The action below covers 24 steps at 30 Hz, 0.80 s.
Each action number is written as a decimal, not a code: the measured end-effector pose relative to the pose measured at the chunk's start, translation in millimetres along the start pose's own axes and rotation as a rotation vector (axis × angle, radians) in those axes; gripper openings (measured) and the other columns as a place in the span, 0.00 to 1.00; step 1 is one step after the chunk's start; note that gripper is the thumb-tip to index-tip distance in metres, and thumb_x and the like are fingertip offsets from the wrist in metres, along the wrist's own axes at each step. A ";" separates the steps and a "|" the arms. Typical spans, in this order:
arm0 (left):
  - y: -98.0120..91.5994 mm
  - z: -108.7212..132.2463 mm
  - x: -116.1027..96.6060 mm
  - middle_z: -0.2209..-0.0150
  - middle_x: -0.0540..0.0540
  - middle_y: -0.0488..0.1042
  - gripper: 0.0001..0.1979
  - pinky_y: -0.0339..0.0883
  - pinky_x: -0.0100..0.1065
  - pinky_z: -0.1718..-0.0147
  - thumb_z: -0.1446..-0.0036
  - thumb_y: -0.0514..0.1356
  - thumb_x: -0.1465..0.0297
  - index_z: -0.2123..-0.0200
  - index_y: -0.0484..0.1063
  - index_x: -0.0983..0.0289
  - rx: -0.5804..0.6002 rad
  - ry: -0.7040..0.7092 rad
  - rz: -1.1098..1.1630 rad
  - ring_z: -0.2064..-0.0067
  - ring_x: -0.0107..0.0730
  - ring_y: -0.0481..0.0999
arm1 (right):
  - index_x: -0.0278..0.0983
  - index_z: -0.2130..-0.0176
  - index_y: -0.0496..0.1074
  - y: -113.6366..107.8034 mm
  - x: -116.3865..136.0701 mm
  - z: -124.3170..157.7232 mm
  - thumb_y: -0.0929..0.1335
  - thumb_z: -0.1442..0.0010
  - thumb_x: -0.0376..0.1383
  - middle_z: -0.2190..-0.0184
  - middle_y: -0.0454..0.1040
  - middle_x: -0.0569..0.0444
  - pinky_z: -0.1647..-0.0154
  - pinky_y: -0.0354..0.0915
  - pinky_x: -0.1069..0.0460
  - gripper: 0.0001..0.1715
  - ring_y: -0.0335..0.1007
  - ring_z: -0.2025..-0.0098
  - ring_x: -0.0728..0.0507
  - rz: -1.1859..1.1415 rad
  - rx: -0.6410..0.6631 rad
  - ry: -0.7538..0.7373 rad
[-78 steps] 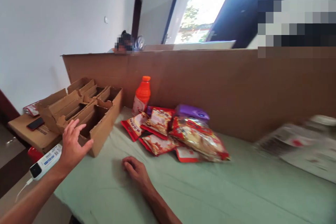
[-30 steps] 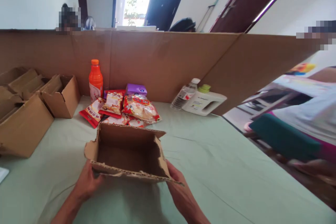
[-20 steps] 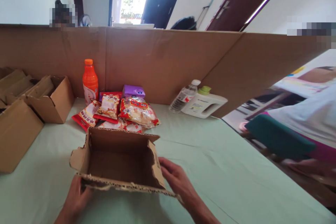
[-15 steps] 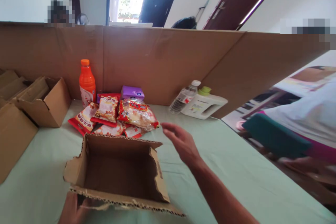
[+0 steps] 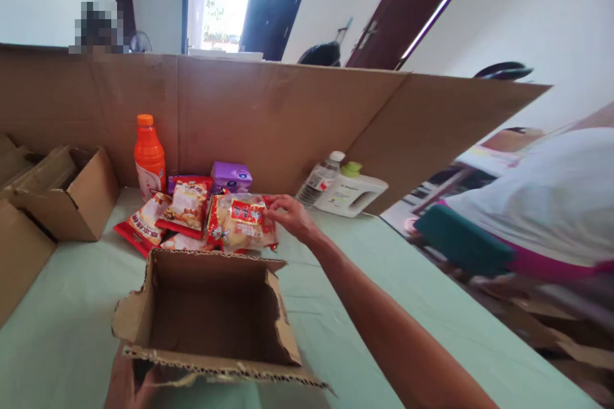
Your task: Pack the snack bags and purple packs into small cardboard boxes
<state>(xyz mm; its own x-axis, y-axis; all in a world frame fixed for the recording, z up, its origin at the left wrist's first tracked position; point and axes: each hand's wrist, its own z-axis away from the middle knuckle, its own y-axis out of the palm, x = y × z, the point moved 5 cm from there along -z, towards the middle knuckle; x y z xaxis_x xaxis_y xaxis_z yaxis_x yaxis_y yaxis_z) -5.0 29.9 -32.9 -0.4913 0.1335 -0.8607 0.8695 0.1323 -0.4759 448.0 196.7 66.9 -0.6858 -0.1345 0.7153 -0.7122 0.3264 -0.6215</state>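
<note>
Left hand (image 5: 119,380) grips the box (image 5: 215,367) at seven o'clock, apparently steadying it; right hand (image 5: 293,217) pinches the bag (image 5: 235,227) at three.

Left hand (image 5: 122,380) below front-left corner of box (image 5: 211,268): grip largely hidden, wrist cut off. Bag (image 5: 240,217) behind box: edge covered by right hand (image 5: 292,220). Lowest packet (image 5: 185,242) half-hidden by box (print too small). Carton (image 5: 22,259) left of box, person (image 5: 542,198) right: cut off, latter blurred.
</note>
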 end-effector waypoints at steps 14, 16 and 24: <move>0.5 -9.9 -30.5 0.43 0.67 0.72 0.31 0.64 0.53 0.41 0.41 0.57 0.56 0.39 0.61 0.66 -0.061 0.142 0.183 0.40 0.57 0.71 | 0.39 0.51 0.76 2.0 65.8 14.2 0.79 0.60 0.43 0.63 0.81 0.51 0.57 0.64 0.47 0.35 0.75 0.59 0.36 0.456 0.486 -0.064; -0.9 -11.6 -36.1 0.46 0.66 0.75 0.28 0.68 0.52 0.45 0.43 0.57 0.58 0.42 0.65 0.66 0.001 0.193 0.172 0.43 0.55 0.74 | 0.38 0.61 0.77 -0.2 66.9 37.4 0.77 0.57 0.44 0.71 0.78 0.55 0.64 0.60 0.50 0.23 0.72 0.67 0.41 0.489 0.523 -0.073; -8.1 13.4 -33.4 0.48 0.64 0.76 0.30 0.71 0.52 0.47 0.48 0.60 0.63 0.41 0.67 0.65 0.049 0.173 0.172 0.46 0.54 0.77 | 0.42 0.73 0.73 -93.7 56.5 131.2 0.66 0.39 0.49 0.78 0.73 0.54 0.76 0.57 0.50 0.18 0.66 0.77 0.43 0.505 0.311 -0.057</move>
<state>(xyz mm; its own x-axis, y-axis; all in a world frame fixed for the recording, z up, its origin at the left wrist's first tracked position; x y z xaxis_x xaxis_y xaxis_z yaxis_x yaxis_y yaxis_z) 5.1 11.2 -2.8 -0.3333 0.3167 -0.8880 0.9405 0.0459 -0.3367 456.4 35.8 123.6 -0.9520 -0.0866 0.2934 -0.2999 0.0749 -0.9510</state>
